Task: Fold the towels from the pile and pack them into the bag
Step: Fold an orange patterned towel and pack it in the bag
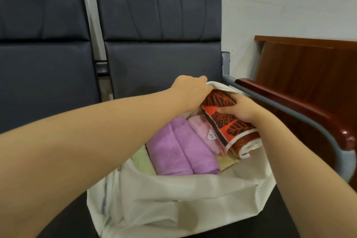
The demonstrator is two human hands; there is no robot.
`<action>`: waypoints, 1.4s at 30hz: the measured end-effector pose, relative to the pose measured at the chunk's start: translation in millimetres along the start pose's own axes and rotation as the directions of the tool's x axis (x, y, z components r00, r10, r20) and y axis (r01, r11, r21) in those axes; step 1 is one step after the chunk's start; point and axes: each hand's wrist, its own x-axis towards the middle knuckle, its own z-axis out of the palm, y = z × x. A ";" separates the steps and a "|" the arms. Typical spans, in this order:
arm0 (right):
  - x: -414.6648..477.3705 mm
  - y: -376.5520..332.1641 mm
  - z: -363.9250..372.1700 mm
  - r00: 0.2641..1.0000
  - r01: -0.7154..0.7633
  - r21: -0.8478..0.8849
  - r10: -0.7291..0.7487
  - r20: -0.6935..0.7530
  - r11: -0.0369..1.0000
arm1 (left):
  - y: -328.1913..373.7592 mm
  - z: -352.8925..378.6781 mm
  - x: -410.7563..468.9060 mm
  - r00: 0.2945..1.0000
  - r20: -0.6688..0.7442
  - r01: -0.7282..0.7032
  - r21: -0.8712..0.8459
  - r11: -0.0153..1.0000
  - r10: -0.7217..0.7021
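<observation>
A white fabric bag (173, 205) lies open on a dark seat in front of me. Inside it lie a folded purple towel (177, 150), a pale pink towel (201, 129) with a small label, and pale green (143, 162) and yellow (228, 162) ones underneath. My left hand (191, 91) grips the bag's far rim and holds it up. My right hand (239, 110) grips a folded orange-and-black patterned towel (229, 127), which lies tilted at the right side of the bag's mouth, its near end sticking out.
Two dark padded chairs (154, 25) stand behind the bag against a pale wall. A grey metal armrest (301, 120) curves along the right, with a red-brown wooden desk (309, 75) beyond it.
</observation>
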 end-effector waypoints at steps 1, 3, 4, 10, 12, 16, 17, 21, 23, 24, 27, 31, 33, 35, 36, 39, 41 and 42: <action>1.3 -0.4 -3.5 0.999 0.024 -0.071 -0.027 -0.037 0.997 | 0.1 -1.0 0.1 1.000 -0.003 0.007 -0.007 1.000 -0.007; 3.0 -1.2 -1.6 0.988 0.074 -0.268 -0.107 -0.111 0.960 | -1.8 -2.3 0.2 1.000 -0.005 0.030 -0.020 0.999 -0.030; 5.0 1.2 4.3 0.987 0.087 -0.392 -0.134 -0.094 0.916 | -2.9 -1.7 0.0 0.999 0.002 0.040 -0.025 0.999 -0.040; 14.2 18.7 34.6 0.973 -0.208 -0.717 0.212 -0.085 0.665 | 4.4 2.0 -4.6 1.000 0.022 0.004 0.003 1.000 -0.004; 10.1 10.2 47.4 0.968 -0.173 -0.747 -0.029 -0.249 0.642 | 3.5 0.8 -5.3 0.999 0.027 0.021 -0.016 1.000 -0.020; -4.7 -4.5 68.8 0.963 -0.241 -0.726 0.065 -0.262 0.644 | -0.1 4.3 -4.0 0.999 0.023 0.035 -0.032 0.999 -0.034; -7.4 -4.1 62.1 0.964 -0.264 -0.696 0.195 -0.178 0.668 | 0.6 4.4 -4.4 0.999 0.022 0.029 -0.035 0.999 -0.028; -12.8 -2.6 14.7 0.917 -0.236 -0.664 0.388 0.089 0.709 | 3.4 3.9 -7.6 1.000 0.004 -0.010 -0.007 1.000 0.010; -4.4 1.2 4.0 0.955 -0.211 -0.642 0.295 0.026 0.737 | 5.4 2.7 -9.8 0.999 0.006 -0.034 -0.015 0.999 0.034; 1.4 3.3 1.7 0.976 -0.194 -0.597 0.212 -0.041 0.778 | 6.6 3.2 -9.8 1.000 0.006 -0.030 -0.024 0.999 0.030; 7.1 13.2 11.2 0.993 -0.020 -0.689 -0.067 -0.098 0.724 | 6.5 0.8 -9.7 1.000 0.006 0.029 -0.043 0.999 -0.029; -13.5 48.3 46.6 0.989 0.145 -0.833 -0.089 0.115 0.534 | 9.8 -0.5 -13.6 1.000 0.005 -0.008 -0.023 1.000 0.008; -18.4 44.8 42.1 0.997 0.012 -0.548 0.030 0.066 0.836 | 14.7 4.5 -14.2 0.998 -0.017 -0.066 0.005 0.998 0.066; -10.1 28.3 33.5 0.994 -0.066 -0.314 0.036 -0.100 0.947 | 16.0 11.8 -11.6 0.999 -0.016 -0.049 -0.010 0.999 0.048; -4.6 19.6 30.0 0.984 -0.063 -0.423 -0.015 -0.178 0.904 | 15.5 14.7 -9.4 0.999 -0.026 -0.024 -0.014 1.000 0.023; 11.0 22.5 40.6 0.942 0.122 -0.741 -0.313 -0.124 0.660 | 14.9 18.3 -5.0 0.998 -0.048 0.048 -0.035 0.998 -0.050; 18.4 37.5 51.5 0.946 0.255 -0.763 -0.316 0.070 0.594 | 15.9 12.6 -5.8 0.997 -0.026 0.067 -0.032 0.997 -0.068; 20.8 44.3 53.5 0.957 0.260 -0.749 -0.268 0.114 0.610 | 17.2 8.2 -7.3 0.998 -0.009 0.066 -0.029 0.997 -0.066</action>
